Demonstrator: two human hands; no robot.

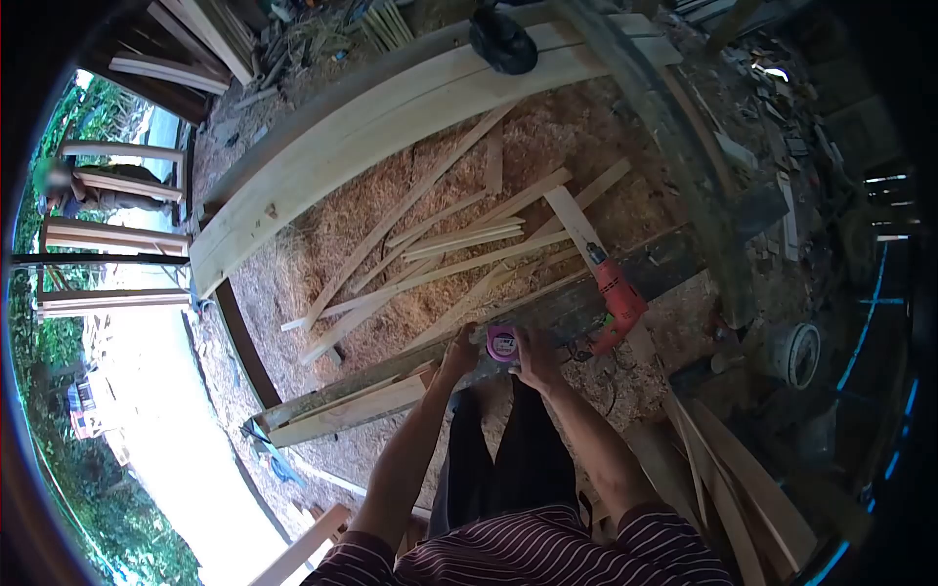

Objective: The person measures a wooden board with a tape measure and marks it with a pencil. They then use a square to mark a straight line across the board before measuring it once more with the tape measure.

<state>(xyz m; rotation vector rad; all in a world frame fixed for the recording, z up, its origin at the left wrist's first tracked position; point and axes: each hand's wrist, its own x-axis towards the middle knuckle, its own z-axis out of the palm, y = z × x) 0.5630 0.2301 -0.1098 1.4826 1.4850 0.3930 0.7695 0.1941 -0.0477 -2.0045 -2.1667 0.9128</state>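
A round purple tape measure (501, 343) with a pale label is held in front of my body, above a dark timber beam (562, 320). My right hand (535, 359) is closed on its right side, thumb and fingers against the case. Just left of the case, my left hand (462, 354) has its fingers drawn together near a small pale bit; whether it grips the tape's end is too small to tell. To the right, a red power drill (618, 298) lies on the beam, its chuck pointing away from me.
Several thin wooden strips (459, 239) lie on sawdust beyond the beam. Long pale planks (362, 127) span the far side, with a black object (503, 41) on top. Boards (743, 479) lean at lower right, near a white bucket (803, 355). A person (122, 186) is at far left.
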